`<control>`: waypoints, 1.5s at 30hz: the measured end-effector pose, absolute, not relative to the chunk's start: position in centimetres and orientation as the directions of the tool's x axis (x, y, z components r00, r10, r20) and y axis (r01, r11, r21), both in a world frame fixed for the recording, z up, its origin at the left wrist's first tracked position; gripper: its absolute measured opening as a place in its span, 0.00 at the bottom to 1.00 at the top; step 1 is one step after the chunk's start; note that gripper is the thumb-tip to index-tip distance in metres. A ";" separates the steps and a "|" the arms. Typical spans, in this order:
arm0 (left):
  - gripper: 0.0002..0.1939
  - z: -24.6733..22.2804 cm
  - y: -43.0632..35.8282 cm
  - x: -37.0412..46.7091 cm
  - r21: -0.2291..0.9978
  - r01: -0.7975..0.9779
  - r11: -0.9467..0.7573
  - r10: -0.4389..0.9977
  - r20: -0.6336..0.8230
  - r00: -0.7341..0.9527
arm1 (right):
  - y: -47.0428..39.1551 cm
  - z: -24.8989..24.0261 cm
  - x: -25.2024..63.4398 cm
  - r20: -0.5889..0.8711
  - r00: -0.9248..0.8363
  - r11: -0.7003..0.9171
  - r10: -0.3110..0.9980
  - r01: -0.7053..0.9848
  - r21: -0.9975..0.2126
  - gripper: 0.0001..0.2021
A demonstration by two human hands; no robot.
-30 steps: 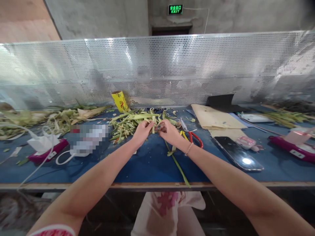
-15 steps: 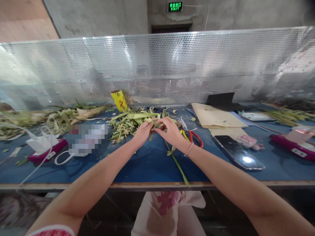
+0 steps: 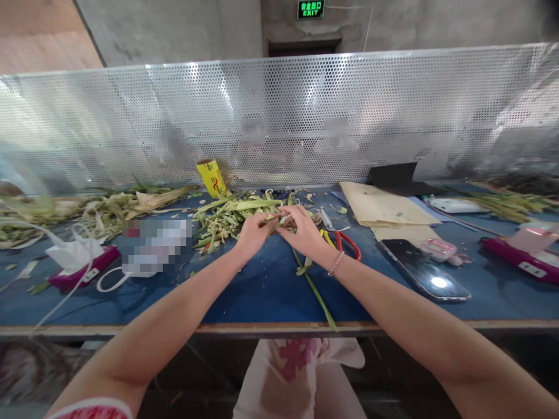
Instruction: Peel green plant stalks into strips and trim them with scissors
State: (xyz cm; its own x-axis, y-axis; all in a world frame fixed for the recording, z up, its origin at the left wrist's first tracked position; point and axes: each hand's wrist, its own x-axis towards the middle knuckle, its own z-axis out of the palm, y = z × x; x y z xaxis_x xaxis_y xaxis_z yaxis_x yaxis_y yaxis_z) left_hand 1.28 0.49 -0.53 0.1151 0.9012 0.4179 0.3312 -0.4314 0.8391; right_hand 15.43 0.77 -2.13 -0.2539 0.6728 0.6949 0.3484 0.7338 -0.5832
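My left hand and my right hand meet at the middle of the blue table, fingertips pinched close together. Between them is a small greenish plant piece, mostly covered by the fingers. A pile of pale green plant strips lies beside and behind my left hand. Below my right hand a long green stem stretches to the table's front edge. A cutting tool with red handles and a metal tip rests just right of that hand, partly hidden by it, with something yellow next to it.
At the back stands a perforated metal screen, with a yellow box before it. Brown paper, a phone and a pink case lie right. Purple power strips with cables sit at both sides.
Both hands stay in nearly the same place. The fingers have shifted slightly around the plant piece, and the bit that hung below them no longer shows.
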 end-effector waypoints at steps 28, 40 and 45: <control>0.16 -0.6 0.0 1.9 0.957 -0.008 -0.292 0.926 0.284 0.247 | 1.0 -1.0 16.1 0.562 -0.127 0.576 0.818 0.207 -0.791 0.05; 0.09 -0.2 0.1 1.5 0.881 0.235 -0.411 0.910 0.381 0.163 | 0.4 -0.7 16.1 0.644 -0.081 0.623 0.761 0.368 -0.690 0.05; 0.07 0.2 0.1 1.2 0.739 0.483 -0.470 0.878 0.450 0.165 | 0.1 -0.5 16.1 0.691 -0.110 0.668 0.714 0.402 -0.626 0.06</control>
